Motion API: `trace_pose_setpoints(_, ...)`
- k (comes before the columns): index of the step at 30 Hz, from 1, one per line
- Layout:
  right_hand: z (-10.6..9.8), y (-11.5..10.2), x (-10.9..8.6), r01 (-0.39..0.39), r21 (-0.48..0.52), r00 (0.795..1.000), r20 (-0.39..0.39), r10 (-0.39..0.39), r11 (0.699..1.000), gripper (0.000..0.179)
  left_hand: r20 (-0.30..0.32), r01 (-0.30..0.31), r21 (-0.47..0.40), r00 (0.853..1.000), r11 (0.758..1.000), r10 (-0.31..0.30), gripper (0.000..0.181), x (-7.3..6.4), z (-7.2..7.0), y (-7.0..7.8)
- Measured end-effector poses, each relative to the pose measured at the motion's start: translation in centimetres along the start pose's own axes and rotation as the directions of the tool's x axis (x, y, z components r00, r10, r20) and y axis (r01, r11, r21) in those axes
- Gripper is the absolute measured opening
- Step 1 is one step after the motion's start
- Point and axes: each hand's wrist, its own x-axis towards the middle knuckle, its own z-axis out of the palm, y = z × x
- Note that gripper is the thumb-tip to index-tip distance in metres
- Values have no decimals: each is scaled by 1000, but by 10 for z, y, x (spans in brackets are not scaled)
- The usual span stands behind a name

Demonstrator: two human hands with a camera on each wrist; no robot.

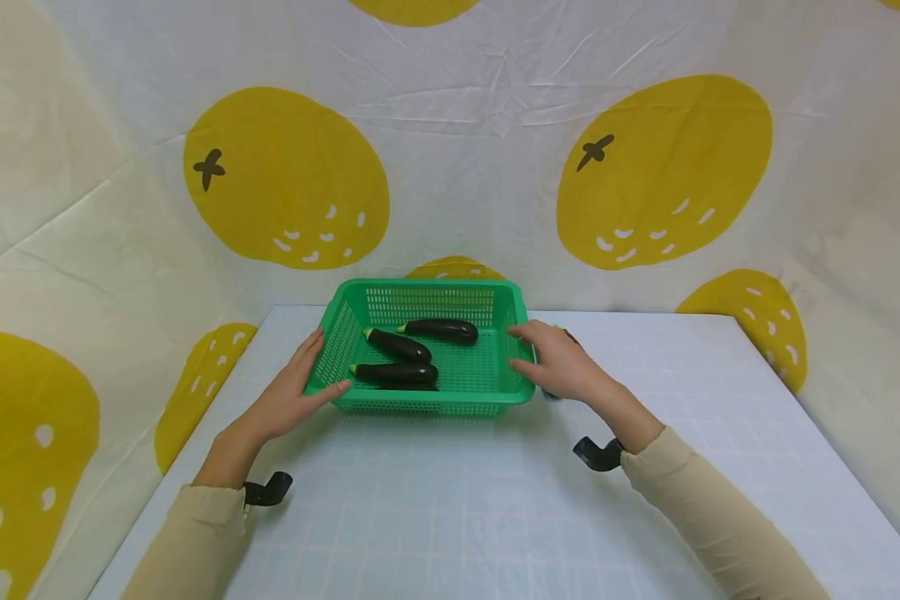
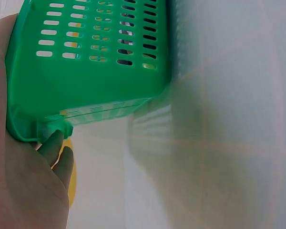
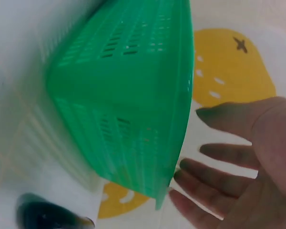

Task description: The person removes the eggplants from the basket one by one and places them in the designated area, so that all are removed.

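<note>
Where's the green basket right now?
In the head view, the green basket is around the picture's middle, toward the table's far edge, between the left hand and right hand, with eggplants inside.

Head view: even, diffuse light, mostly sharp; soft shadows on the table (image 1: 450, 508) near the basket (image 1: 450, 397), small glints on the eggplants (image 1: 444, 331). Left wrist: broad shadow, hazy tabletop. Right wrist: dark object (image 3: 45, 212) blurred (lower left), right hand (image 3: 279, 160) shaded.

L grip (image 1: 292, 396) is held w/ thumb (image 1: 330, 395) spread; R grip (image 1: 558, 358) is held w/ fingers (image 3: 214, 178) parted; both arms (image 1: 712, 508) are stretched fwd.
</note>
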Motion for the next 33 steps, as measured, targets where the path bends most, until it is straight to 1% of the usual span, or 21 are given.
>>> trace_pose_setpoints(2,2,-4,4,-9,-15,1000,-4,9,1000,49,1,-3,-4,1000,1000,3,101,0,0,0)
trace_pose_setpoints(4,4,-8,8,-7,3,1000,8,7,1000,49,0,-5,-7,1000,1000,5,101,0,0,0)
trace_pose_setpoints(8,12,-13,19,37,38,998,49,-39,999,50,-4,-12,-10,1000,1000,12,101,0,0,-1)
trace_pose_setpoints(12,24,-19,31,87,54,991,101,-93,995,51,-6,-8,-6,1000,1000,8,101,0,0,0)
trace_pose_setpoints(17,41,-33,45,144,53,974,168,-151,988,50,-2,2,-9,1000,1000,-2,100,0,0,0)
trace_pose_setpoints(20,50,-41,54,161,49,966,198,-168,986,50,5,0,-11,1000,1000,0,101,0,0,1)
trace_pose_setpoints(28,73,-60,75,178,46,933,309,-183,983,47,5,6,-2,1000,1000,-6,101,0,2,-1)
trace_pose_setpoints(33,83,-66,90,187,33,914,361,-186,982,43,4,4,-4,1000,1000,-4,101,0,1,-1)
